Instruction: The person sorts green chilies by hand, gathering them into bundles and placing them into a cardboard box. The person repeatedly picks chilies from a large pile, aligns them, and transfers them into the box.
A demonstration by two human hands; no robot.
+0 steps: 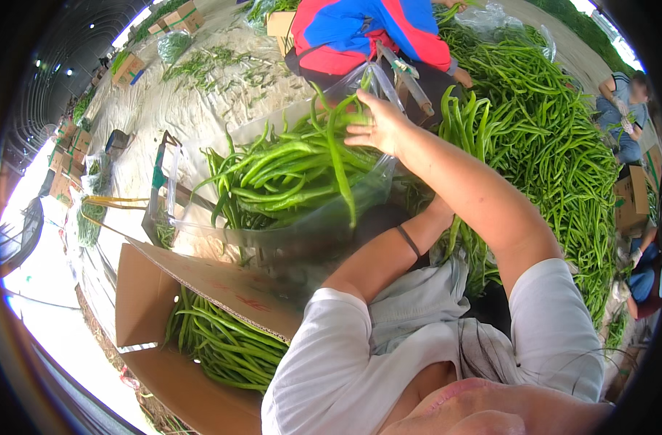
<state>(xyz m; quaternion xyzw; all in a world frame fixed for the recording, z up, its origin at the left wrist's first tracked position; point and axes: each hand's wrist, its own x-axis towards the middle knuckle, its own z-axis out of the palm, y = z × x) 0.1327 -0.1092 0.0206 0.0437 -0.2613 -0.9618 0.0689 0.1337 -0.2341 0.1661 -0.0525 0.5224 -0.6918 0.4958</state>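
My right hand [380,124] is over a pile of long green peppers [293,174] in a clear plastic bag [309,217] spread on a metal-framed stand [159,179]. Its fingers are apart, with loose peppers beside and beneath them, one blurred near the fingertips. My left hand [444,207] lies mostly hidden behind my right forearm; only the part near the wrist shows. Close to it, a bunch of peppers [464,122] rises above the forearm, and more hang below; whether the hand holds them cannot be seen.
A large heap of green peppers [548,163] lies at the right. An open cardboard box [146,304] with peppers stands lower left. A person in a blue and red jacket [353,32] sits opposite, near the heap. Other people [630,114] are at the far right.
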